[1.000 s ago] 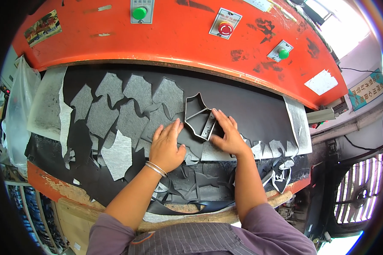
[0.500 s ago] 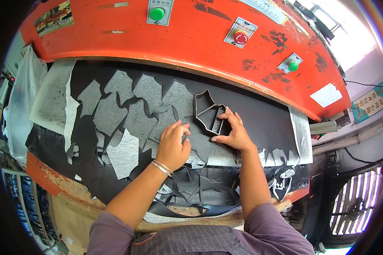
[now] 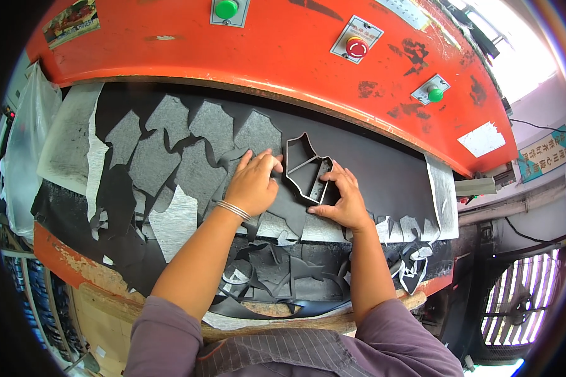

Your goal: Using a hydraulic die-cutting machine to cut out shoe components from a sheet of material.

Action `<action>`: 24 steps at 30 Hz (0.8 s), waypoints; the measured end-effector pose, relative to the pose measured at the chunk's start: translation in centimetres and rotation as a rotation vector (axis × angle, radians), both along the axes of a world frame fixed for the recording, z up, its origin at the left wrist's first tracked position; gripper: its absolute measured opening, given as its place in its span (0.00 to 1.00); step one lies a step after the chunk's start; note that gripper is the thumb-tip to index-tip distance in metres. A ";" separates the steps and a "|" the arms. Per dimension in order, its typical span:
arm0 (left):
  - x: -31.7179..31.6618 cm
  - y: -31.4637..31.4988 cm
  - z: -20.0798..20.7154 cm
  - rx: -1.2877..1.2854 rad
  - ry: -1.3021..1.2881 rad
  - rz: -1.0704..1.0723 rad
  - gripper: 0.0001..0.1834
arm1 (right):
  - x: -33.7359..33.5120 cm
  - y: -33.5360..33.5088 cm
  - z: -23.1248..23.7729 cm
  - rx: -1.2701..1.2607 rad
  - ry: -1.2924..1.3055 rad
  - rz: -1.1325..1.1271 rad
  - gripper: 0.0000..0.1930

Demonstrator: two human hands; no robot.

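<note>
A metal cutting die (image 3: 304, 168), an angular outline of upright walls with inner dividers, stands on a black sheet material (image 3: 383, 166). My right hand (image 3: 346, 200) grips its right side, with the thumb at the near corner and the fingers over the right wall. Just left of the die, my left hand (image 3: 253, 183) rests low over the sheet, fingers loosely bent and thumb apart; nothing shows in its grasp. Several grey cut pieces (image 3: 154, 163) lie in rows to its left among black leftover strips. A lighter grey piece (image 3: 175, 225) sits nearer me.
Beyond the sheet rises an orange machine beam (image 3: 283, 47) with green buttons (image 3: 226, 9) and a red stop button (image 3: 356, 48). Black scraps (image 3: 273, 270) litter the near edge. A clear plastic bag (image 3: 34, 157) hangs at left; a fan (image 3: 519, 308) stands at right.
My left hand has moved farther from me, up beside the die's left wall. The right hand keeps its hold on the die. The whole view has shifted slightly.
</note>
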State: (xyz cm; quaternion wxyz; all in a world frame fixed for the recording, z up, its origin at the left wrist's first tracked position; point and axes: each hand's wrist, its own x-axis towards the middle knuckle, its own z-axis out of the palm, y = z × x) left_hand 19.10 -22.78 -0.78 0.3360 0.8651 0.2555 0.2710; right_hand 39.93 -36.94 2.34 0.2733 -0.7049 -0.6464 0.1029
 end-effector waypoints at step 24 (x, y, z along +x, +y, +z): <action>-2.0 -3.4 0.0 0.019 -0.097 0.094 0.16 | -6.6 -3.0 -0.9 0.128 -0.164 -0.257 0.35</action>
